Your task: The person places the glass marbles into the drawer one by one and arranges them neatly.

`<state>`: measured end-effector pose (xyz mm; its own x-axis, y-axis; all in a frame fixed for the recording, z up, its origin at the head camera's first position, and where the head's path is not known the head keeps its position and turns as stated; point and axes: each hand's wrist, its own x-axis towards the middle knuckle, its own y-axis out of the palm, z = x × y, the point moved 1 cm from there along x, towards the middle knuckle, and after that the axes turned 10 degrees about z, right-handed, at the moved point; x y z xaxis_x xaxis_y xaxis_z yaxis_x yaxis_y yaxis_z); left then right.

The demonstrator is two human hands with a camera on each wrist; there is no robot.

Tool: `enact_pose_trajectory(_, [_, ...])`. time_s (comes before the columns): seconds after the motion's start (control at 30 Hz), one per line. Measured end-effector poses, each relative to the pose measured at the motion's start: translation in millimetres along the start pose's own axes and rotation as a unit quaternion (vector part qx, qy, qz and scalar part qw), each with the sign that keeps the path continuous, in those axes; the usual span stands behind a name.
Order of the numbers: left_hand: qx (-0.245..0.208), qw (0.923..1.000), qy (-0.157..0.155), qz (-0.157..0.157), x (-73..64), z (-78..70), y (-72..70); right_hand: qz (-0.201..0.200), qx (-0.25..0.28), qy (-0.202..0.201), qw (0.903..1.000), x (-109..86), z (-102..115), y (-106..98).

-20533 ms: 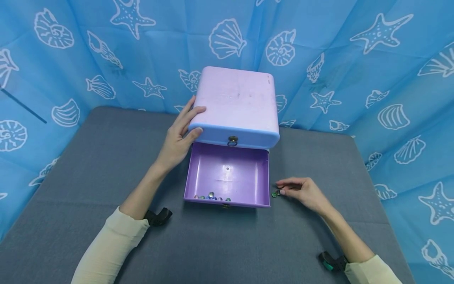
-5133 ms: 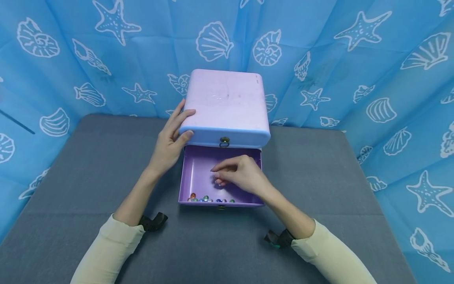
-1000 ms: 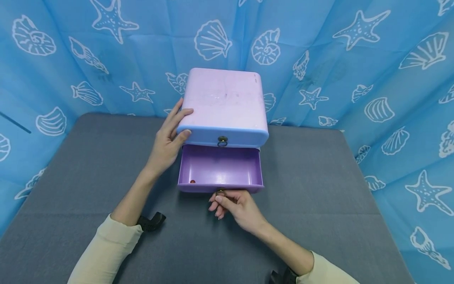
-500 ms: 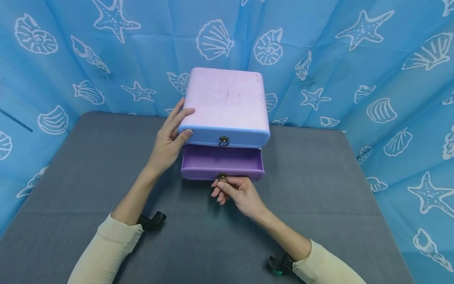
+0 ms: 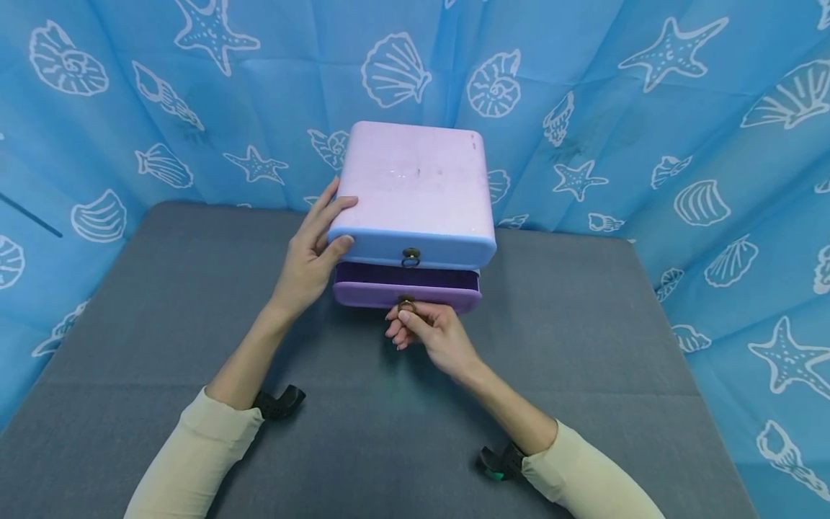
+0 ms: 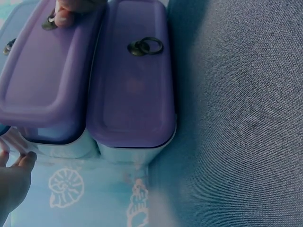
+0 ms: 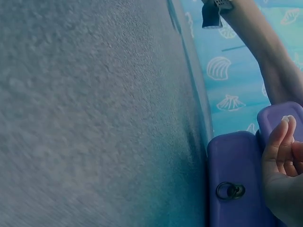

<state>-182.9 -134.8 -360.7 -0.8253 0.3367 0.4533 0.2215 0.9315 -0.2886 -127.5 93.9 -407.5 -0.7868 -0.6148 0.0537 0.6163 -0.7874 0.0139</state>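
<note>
A small drawer cabinet (image 5: 415, 180) with a pale pink top stands at the back of the table. Its blue top drawer (image 5: 376, 249) is closed. Below it, the purple middle drawer (image 5: 363, 294) sticks out a short way, its inside mostly dark. My right hand (image 5: 444, 339) pinches the metal ring pull (image 5: 406, 306) of that drawer between thumb and fingers. My left hand (image 5: 308, 263) rests against the cabinet's left side, fingers extended at the top edge and thumb on the front corner. A closed purple bottom drawer (image 6: 132, 90) with its own ring pull (image 6: 150, 46) shows in the left wrist view.
A grey cloth-covered table (image 5: 363, 447) lies under both arms. Close behind the cabinet hangs a blue curtain (image 5: 272, 94) with white shells and starfish. Each wrist wears a black camera mount (image 5: 279, 404).
Earlier my right hand was at green marbles on the table, then inside the drawer. Since gripping the ring, it has moved the drawer inward, hiding the marbles. My left hand has stayed put.
</note>
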Motion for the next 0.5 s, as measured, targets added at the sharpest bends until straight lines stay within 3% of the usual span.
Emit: enact_pose_trajectory(0.5, [0.002, 1.0000, 0.004, 0.001, -0.2, 0.1, 0.8, 0.004, 0.010, -0.005, 0.9999, 10.0, -0.7, -10.0])
